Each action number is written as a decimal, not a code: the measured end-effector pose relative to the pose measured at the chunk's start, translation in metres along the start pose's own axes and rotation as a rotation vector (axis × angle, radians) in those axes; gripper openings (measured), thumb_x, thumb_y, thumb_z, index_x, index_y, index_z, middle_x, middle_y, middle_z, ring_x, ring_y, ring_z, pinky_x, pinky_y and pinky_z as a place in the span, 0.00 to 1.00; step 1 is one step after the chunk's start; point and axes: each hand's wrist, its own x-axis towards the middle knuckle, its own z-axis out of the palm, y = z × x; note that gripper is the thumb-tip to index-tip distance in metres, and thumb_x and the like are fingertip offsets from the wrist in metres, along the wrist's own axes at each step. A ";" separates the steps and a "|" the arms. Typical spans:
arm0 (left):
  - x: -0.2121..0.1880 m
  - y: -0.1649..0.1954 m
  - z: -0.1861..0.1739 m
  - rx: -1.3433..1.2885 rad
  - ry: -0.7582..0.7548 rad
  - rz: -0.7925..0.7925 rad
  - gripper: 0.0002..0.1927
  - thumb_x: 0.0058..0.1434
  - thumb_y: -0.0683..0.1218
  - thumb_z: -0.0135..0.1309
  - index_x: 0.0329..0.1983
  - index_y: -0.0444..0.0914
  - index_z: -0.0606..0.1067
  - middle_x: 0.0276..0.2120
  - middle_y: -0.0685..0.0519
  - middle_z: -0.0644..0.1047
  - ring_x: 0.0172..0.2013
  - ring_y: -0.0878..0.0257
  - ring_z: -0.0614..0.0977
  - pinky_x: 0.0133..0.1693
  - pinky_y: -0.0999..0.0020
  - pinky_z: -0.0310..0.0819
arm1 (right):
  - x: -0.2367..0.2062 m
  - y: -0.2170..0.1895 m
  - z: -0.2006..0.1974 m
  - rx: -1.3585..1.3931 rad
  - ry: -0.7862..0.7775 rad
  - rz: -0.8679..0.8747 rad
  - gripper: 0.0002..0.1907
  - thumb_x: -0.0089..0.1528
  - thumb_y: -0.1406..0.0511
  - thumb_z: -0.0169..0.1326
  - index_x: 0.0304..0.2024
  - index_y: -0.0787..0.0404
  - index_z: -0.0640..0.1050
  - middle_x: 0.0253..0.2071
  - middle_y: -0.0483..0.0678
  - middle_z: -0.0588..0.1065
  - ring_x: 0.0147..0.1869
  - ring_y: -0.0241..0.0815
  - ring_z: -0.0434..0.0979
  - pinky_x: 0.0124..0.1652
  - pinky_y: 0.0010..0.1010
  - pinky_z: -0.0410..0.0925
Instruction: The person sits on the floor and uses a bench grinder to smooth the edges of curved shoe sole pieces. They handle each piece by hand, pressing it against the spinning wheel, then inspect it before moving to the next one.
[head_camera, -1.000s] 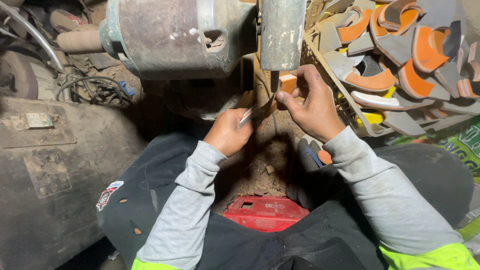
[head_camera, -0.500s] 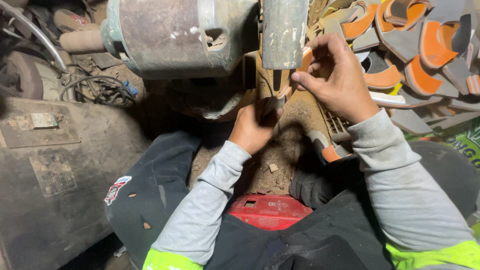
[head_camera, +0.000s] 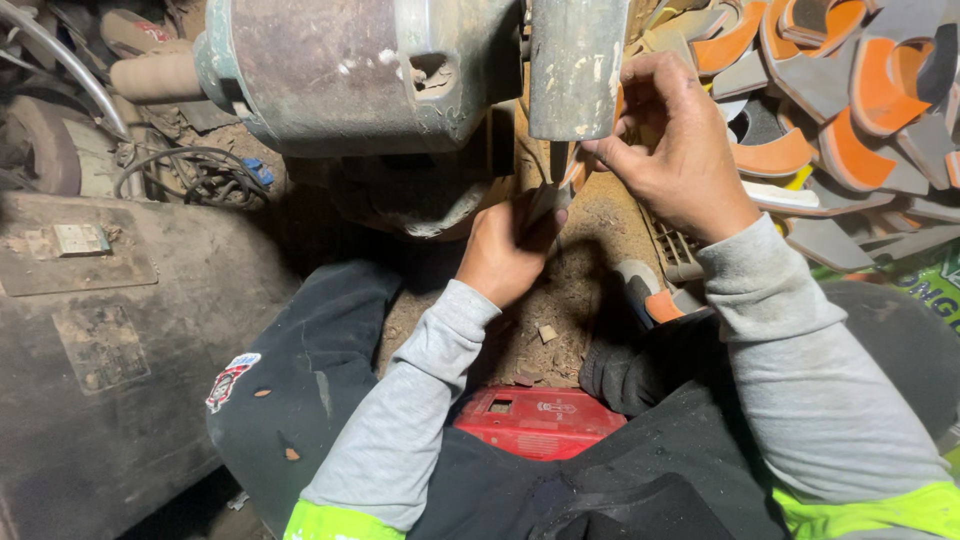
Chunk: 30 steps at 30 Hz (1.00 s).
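Under the grey machine head (head_camera: 575, 65), the right hand (head_camera: 675, 150) pinches a small orange-and-grey piece (head_camera: 570, 178) at its eight o'clock, long axis running upright, while the nearer left hand (head_camera: 505, 250), wrist cocked upward, grips the piece's lower end from five o'clock.

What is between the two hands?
In the head view, a thin grey-and-orange piece lies between the left hand and right hand, under the metal column.

Small orange-grey piece (head_camera: 572, 172), pinched under grinder column (head_camera: 578, 65)
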 end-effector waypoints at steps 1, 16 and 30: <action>-0.001 0.000 -0.001 0.004 0.003 0.000 0.12 0.64 0.46 0.59 0.45 0.33 0.79 0.38 0.40 0.82 0.39 0.47 0.86 0.43 0.59 0.79 | -0.001 0.001 0.001 0.008 -0.004 0.006 0.24 0.65 0.73 0.66 0.59 0.67 0.69 0.48 0.45 0.72 0.49 0.32 0.73 0.50 0.23 0.72; -0.008 -0.006 -0.033 0.028 -0.171 -0.150 0.06 0.61 0.40 0.50 0.37 0.34 0.77 0.25 0.41 0.77 0.26 0.56 0.79 0.32 0.59 0.73 | -0.022 0.006 0.028 -0.021 0.100 0.146 0.22 0.62 0.69 0.68 0.52 0.65 0.70 0.42 0.42 0.70 0.43 0.31 0.66 0.44 0.22 0.67; -0.012 -0.014 -0.056 -0.027 -0.370 -0.194 0.07 0.62 0.42 0.50 0.32 0.33 0.76 0.21 0.52 0.73 0.25 0.68 0.72 0.28 0.63 0.69 | -0.044 0.015 0.046 0.088 0.079 0.319 0.20 0.62 0.69 0.66 0.50 0.67 0.69 0.40 0.46 0.74 0.39 0.30 0.72 0.40 0.21 0.69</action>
